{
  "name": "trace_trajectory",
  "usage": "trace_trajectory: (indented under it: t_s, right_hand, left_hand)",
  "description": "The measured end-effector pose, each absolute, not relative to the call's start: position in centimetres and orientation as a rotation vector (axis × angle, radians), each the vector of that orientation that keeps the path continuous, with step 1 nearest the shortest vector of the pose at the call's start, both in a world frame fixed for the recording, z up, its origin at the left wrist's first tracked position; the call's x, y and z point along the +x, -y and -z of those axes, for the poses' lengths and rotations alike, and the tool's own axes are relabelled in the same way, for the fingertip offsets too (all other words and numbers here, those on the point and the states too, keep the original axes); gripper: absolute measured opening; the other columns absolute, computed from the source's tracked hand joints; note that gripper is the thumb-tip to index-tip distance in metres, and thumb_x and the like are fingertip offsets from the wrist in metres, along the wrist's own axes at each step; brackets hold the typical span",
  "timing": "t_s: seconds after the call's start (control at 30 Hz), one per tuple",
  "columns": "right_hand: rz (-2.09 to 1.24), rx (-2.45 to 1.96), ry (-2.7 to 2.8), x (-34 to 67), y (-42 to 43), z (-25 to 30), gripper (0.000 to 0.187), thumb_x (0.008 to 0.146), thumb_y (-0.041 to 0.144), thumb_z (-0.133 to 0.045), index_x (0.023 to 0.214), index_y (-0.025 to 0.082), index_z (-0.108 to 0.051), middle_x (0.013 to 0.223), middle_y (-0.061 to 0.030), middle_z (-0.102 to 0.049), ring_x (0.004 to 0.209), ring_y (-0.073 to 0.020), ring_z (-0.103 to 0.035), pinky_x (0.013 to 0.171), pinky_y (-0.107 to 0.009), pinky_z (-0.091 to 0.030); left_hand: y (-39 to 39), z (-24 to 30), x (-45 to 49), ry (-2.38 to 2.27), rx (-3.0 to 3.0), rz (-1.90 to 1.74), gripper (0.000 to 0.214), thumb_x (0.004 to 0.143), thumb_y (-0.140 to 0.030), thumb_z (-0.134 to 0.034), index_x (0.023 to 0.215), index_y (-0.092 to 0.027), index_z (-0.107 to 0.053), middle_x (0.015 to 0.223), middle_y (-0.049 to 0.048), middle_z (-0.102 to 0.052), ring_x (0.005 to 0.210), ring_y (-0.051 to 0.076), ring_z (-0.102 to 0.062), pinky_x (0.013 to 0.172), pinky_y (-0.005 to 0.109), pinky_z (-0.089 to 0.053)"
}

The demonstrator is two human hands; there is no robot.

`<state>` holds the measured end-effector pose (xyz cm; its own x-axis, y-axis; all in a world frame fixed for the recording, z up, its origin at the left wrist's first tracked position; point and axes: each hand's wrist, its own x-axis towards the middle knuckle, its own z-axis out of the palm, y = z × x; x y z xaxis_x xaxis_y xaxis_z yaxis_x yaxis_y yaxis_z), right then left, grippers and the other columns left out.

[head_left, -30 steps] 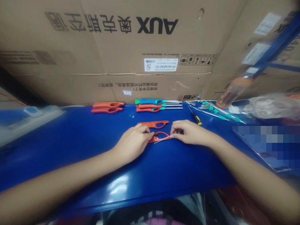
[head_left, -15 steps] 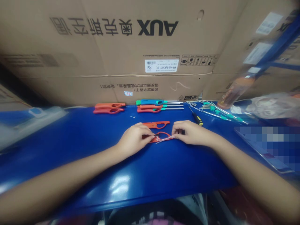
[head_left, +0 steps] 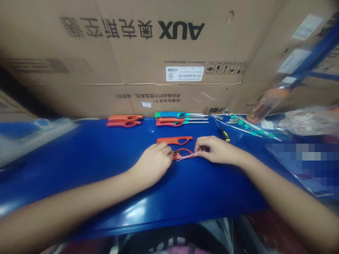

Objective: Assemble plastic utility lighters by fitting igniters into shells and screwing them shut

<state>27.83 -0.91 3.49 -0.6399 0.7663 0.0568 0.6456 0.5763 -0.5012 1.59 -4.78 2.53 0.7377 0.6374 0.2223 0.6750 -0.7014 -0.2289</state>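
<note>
An orange lighter casing half point(head_left: 177, 155) with a finger loop lies low over the table, between my hands. My left hand point(head_left: 156, 162) is closed over its left end, fingers curled and their tips partly hidden. A small dark part shows beside those fingers, inside the casing. My right hand point(head_left: 215, 150) pinches the casing's right tip, where a thin pale tube point(head_left: 182, 158) runs along the loop. Just behind lies another orange casing half point(head_left: 171, 140), touched by neither hand as far as I can see.
On the blue table point(head_left: 119, 197), lighters with metal rods point(head_left: 172, 120) and orange and red handles point(head_left: 124, 121) lie at the back. A screwdriver point(head_left: 224, 134), loose metal rods point(head_left: 246, 127), a bottle point(head_left: 267, 104) and a plastic bag point(head_left: 304, 120) are rightward. Cardboard point(head_left: 132, 70) stands behind.
My left hand has turned over the casing's left end, its fingers now curled with the back of the hand upward. My right hand keeps its pinch at the tip. The view has shifted slightly.
</note>
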Motion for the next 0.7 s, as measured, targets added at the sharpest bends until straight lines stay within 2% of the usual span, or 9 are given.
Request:
trace_trajectory:
  t_s: [0.2,0.27,0.33,0.4,0.6,0.7]
  right_hand:
    - [-0.638,-1.124,2.564,27.9,1.0,-3.6,0.012,0.092,0.026,-0.064,0.084,0.018,-0.068,0.083,-0.0036,-0.066,0.071,-0.015,-0.058,0.066,-0.028,-0.046]
    - [-0.603,-1.033,2.559,27.7,1.2,-3.6,0.01,0.093,0.027,-0.063,0.095,0.019,-0.069,0.093,-0.0061,-0.067,0.081,-0.0175,-0.062,0.073,-0.031,-0.05]
    - [-0.548,-0.939,2.514,27.2,1.3,-3.3,0.019,0.094,0.028,-0.064,0.11,0.02,-0.068,0.107,-0.0088,-0.068,0.096,-0.0205,-0.063,0.084,-0.034,-0.052]
    - [-0.48,-0.861,2.476,26.6,1.4,-2.8,0.024,0.095,0.028,-0.064,0.118,0.022,-0.067,0.114,-0.0097,-0.069,0.106,-0.0222,-0.063,0.093,-0.038,-0.051]
    - [-0.387,-0.709,2.547,25.8,1.1,-1.5,0.013,0.097,0.028,-0.063,0.105,0.022,-0.072,0.1,-0.0068,-0.076,0.095,-0.0211,-0.068,0.089,-0.038,-0.049]
    - [-0.373,-0.74,2.592,25.9,1.0,-1.4,0.014,0.098,0.026,-0.059,0.1,0.022,-0.072,0.095,-0.0059,-0.076,0.09,-0.02,-0.067,0.087,-0.037,-0.047]
  left_hand:
    - [4.8,-2.5,1.4,1.08,-2.724,0.285,0.022,0.098,-0.022,-0.055,0.093,-0.012,-0.074,0.087,0.0099,-0.072,0.087,0.026,-0.066,0.075,0.038,-0.053]
    - [4.6,-2.4,1.3,1.119,-2.775,0.335,0.021,0.098,-0.024,-0.055,0.095,-0.013,-0.073,0.088,0.0091,-0.072,0.088,0.025,-0.068,0.079,0.038,-0.054]
    - [4.4,-2.2,1.2,1.137,-2.832,0.382,0.02,0.098,-0.026,-0.057,0.096,-0.015,-0.073,0.091,0.0082,-0.073,0.09,0.024,-0.069,0.082,0.037,-0.055]
    - [4.3,-1.9,1.2,1.145,-2.881,0.427,0.019,0.098,-0.027,-0.059,0.097,-0.015,-0.073,0.094,0.0076,-0.073,0.092,0.024,-0.069,0.083,0.036,-0.055]
    - [4.3,-1.3,1.5,1.127,-2.965,0.564,0.021,0.098,-0.032,-0.061,0.102,-0.018,-0.075,0.097,0.0064,-0.074,0.093,0.022,-0.07,0.082,0.034,-0.057]
    - [4.2,-1.2,1.5,1.123,-2.974,0.621,0.02,0.097,-0.033,-0.062,0.103,-0.018,-0.075,0.097,0.0063,-0.074,0.093,0.02,-0.07,0.082,0.032,-0.057]
